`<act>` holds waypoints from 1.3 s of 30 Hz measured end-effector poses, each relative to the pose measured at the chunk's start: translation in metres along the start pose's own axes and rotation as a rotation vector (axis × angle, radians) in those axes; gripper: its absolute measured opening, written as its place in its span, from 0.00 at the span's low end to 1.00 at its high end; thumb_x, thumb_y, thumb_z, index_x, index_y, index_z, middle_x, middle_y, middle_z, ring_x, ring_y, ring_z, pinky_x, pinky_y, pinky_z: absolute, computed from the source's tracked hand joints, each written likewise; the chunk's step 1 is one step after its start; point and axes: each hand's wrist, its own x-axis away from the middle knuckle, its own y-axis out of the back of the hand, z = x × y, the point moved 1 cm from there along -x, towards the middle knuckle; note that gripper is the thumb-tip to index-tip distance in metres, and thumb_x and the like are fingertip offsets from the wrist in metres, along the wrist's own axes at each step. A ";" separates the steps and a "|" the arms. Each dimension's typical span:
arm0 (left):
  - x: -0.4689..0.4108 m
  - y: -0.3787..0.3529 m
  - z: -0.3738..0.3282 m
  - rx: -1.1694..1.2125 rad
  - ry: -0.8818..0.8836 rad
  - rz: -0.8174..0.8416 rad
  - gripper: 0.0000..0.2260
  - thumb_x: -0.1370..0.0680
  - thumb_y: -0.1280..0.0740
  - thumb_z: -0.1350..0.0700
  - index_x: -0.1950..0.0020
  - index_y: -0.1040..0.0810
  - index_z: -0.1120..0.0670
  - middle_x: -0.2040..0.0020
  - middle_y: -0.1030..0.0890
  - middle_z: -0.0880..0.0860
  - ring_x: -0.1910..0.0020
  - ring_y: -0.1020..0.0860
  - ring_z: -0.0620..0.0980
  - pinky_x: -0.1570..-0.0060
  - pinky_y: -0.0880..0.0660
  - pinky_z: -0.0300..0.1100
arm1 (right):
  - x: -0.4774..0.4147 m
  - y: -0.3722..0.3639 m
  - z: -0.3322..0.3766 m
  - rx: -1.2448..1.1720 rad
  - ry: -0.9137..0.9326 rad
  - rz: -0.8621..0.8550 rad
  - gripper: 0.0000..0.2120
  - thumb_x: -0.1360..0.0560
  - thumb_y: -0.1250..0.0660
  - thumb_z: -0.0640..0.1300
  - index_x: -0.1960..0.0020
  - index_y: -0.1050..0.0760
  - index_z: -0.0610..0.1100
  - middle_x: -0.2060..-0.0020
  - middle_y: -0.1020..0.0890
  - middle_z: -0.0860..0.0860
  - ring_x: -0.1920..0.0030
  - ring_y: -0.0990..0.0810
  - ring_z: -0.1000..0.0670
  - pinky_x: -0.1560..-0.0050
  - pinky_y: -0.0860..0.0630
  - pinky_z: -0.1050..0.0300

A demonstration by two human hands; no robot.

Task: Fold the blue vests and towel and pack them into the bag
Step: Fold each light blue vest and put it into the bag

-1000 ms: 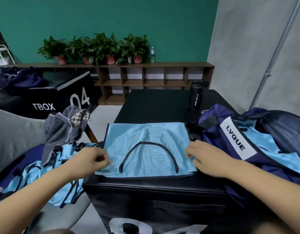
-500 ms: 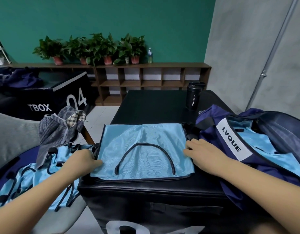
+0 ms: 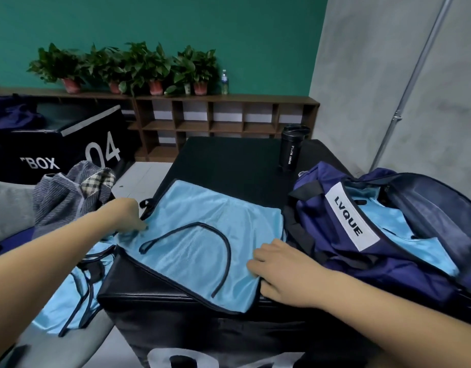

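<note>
The vest (image 3: 202, 243) lies flat on the box (image 3: 229, 158), between your hands. Your left hand (image 3: 128, 216) pinches its left edge; your right hand (image 3: 279, 272) rests spread on its right edge. The open bag (image 3: 388, 235) sits just right of your right-hand fingers (image 3: 258, 257), nearer that hand.

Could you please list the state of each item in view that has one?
Blue vest: flat on the box, partly folded.
Bag: open, blue fabric inside.
Sport bottle: upright, lid shut.
Left hand: on the vest's left edge.
Right hand: flat on its right edge.
</note>
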 end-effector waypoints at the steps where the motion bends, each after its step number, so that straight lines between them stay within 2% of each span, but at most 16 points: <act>1: -0.007 0.004 -0.003 -0.017 -0.011 -0.004 0.22 0.27 0.25 0.44 0.73 0.29 0.54 0.77 0.29 0.49 0.74 0.31 0.52 0.70 0.35 0.40 | -0.002 -0.001 0.007 -0.005 0.005 -0.003 0.06 0.26 0.39 0.50 0.52 0.30 0.49 0.58 0.27 0.52 0.56 0.27 0.46 0.52 0.34 0.52; 5: -0.033 0.014 -0.021 -0.098 -0.052 -0.059 0.18 0.26 0.26 0.45 0.63 0.23 0.57 0.67 0.23 0.53 0.68 0.27 0.53 0.69 0.32 0.42 | -0.011 -0.003 0.034 -0.074 0.025 -0.040 0.05 0.29 0.40 0.49 0.54 0.32 0.49 0.61 0.28 0.52 0.59 0.27 0.45 0.55 0.32 0.52; 7: -0.044 0.018 -0.033 -0.129 -0.069 -0.087 0.17 0.25 0.26 0.45 0.62 0.22 0.57 0.66 0.21 0.53 0.67 0.25 0.54 0.70 0.31 0.42 | -0.019 -0.006 0.048 -0.100 0.029 -0.082 0.06 0.30 0.39 0.48 0.55 0.34 0.50 0.62 0.29 0.51 0.61 0.28 0.45 0.57 0.30 0.52; 9: -0.056 0.019 -0.045 -0.144 -0.087 -0.118 0.14 0.25 0.28 0.46 0.62 0.22 0.56 0.66 0.20 0.53 0.67 0.23 0.54 0.70 0.26 0.43 | -0.028 -0.008 0.062 -0.113 0.028 -0.127 0.07 0.31 0.35 0.48 0.56 0.32 0.49 0.63 0.28 0.51 0.63 0.27 0.46 0.59 0.29 0.53; 11: -0.066 0.018 -0.057 -0.144 -0.098 -0.163 0.11 0.25 0.30 0.47 0.57 0.22 0.55 0.64 0.19 0.53 0.64 0.20 0.54 0.66 0.21 0.46 | -0.039 -0.008 0.076 -0.126 0.015 -0.177 0.11 0.35 0.29 0.48 0.58 0.30 0.48 0.65 0.26 0.51 0.66 0.26 0.47 0.62 0.30 0.56; 14: -0.076 0.015 -0.079 -0.100 -0.116 -0.235 0.11 0.23 0.31 0.48 0.50 0.23 0.55 0.58 0.20 0.53 0.60 0.21 0.54 0.66 0.25 0.46 | -0.053 -0.010 0.097 -0.123 0.005 -0.190 0.16 0.42 0.25 0.51 0.60 0.28 0.49 0.67 0.25 0.53 0.68 0.25 0.49 0.65 0.28 0.59; 17: -0.085 0.010 -0.103 -0.038 -0.136 -0.292 0.10 0.22 0.30 0.48 0.50 0.24 0.54 0.57 0.22 0.52 0.58 0.22 0.55 0.66 0.29 0.45 | -0.062 -0.015 0.110 -0.111 0.004 -0.152 0.18 0.44 0.23 0.51 0.61 0.28 0.51 0.68 0.26 0.54 0.70 0.25 0.50 0.67 0.29 0.58; 20: -0.092 0.005 -0.116 0.007 -0.128 -0.331 0.07 0.23 0.32 0.51 0.50 0.24 0.54 0.53 0.21 0.54 0.55 0.22 0.57 0.62 0.29 0.46 | -0.056 -0.008 0.108 -0.173 -0.017 -0.166 0.15 0.35 0.23 0.53 0.56 0.26 0.49 0.63 0.25 0.52 0.63 0.23 0.47 0.58 0.26 0.53; 22: -0.092 0.002 -0.117 -0.005 -0.118 -0.363 0.08 0.22 0.32 0.51 0.46 0.24 0.53 0.47 0.22 0.55 0.49 0.22 0.58 0.53 0.27 0.49 | -0.048 0.002 0.095 -0.323 -0.046 -0.148 0.16 0.25 0.28 0.57 0.47 0.24 0.48 0.54 0.23 0.49 0.52 0.23 0.44 0.47 0.27 0.49; 24: -0.084 0.001 -0.116 -0.032 -0.120 -0.406 0.11 0.21 0.32 0.48 0.41 0.25 0.50 0.44 0.24 0.53 0.41 0.24 0.58 0.42 0.30 0.54 | -0.036 0.012 0.073 -0.432 -0.103 -0.114 0.19 0.22 0.34 0.64 0.40 0.24 0.50 0.48 0.24 0.52 0.44 0.26 0.47 0.38 0.31 0.50; 27: -0.056 -0.002 -0.117 0.043 -0.186 -0.428 0.11 0.20 0.31 0.47 0.39 0.24 0.47 0.45 0.25 0.50 0.41 0.26 0.56 0.41 0.33 0.53 | -0.013 0.019 0.035 -0.453 -0.168 -0.087 0.18 0.21 0.37 0.63 0.36 0.25 0.55 0.45 0.26 0.57 0.41 0.29 0.52 0.31 0.33 0.51; 29: -0.023 -0.007 -0.121 0.097 -0.261 -0.444 0.09 0.21 0.30 0.48 0.42 0.22 0.46 0.46 0.24 0.47 0.42 0.25 0.55 0.42 0.33 0.53 | 0.003 0.023 0.013 -0.420 -0.217 -0.014 0.19 0.24 0.37 0.64 0.36 0.26 0.59 0.45 0.29 0.61 0.40 0.31 0.56 0.30 0.35 0.53; 31: 0.020 -0.014 -0.126 0.183 -0.351 -0.474 0.08 0.22 0.30 0.49 0.44 0.21 0.46 0.47 0.22 0.46 0.44 0.23 0.53 0.43 0.30 0.53 | 0.018 0.024 -0.002 -0.366 -0.247 0.058 0.21 0.26 0.36 0.64 0.35 0.28 0.60 0.43 0.31 0.62 0.39 0.33 0.56 0.32 0.36 0.55; 34: 0.091 -0.027 -0.132 0.351 -0.495 -0.451 0.06 0.24 0.31 0.47 0.48 0.21 0.44 0.51 0.22 0.42 0.50 0.21 0.47 0.47 0.23 0.50 | 0.032 0.019 -0.011 -0.311 -0.281 0.160 0.24 0.28 0.30 0.62 0.35 0.31 0.62 0.44 0.34 0.62 0.43 0.37 0.54 0.39 0.34 0.56; 36: 0.134 -0.038 -0.133 0.414 -0.558 -0.412 0.06 0.23 0.29 0.49 0.48 0.22 0.42 0.51 0.23 0.41 0.53 0.22 0.42 0.50 0.22 0.46 | 0.035 0.014 -0.013 -0.311 -0.289 0.184 0.24 0.29 0.27 0.61 0.37 0.31 0.62 0.45 0.34 0.62 0.44 0.35 0.54 0.41 0.30 0.54; 39: 0.182 -0.057 -0.132 0.475 -0.628 -0.381 0.05 0.21 0.29 0.45 0.48 0.22 0.40 0.51 0.23 0.40 0.52 0.22 0.41 0.50 0.23 0.43 | 0.038 0.010 -0.019 -0.391 -0.310 0.191 0.23 0.30 0.22 0.61 0.41 0.29 0.60 0.47 0.30 0.61 0.44 0.32 0.57 0.43 0.24 0.49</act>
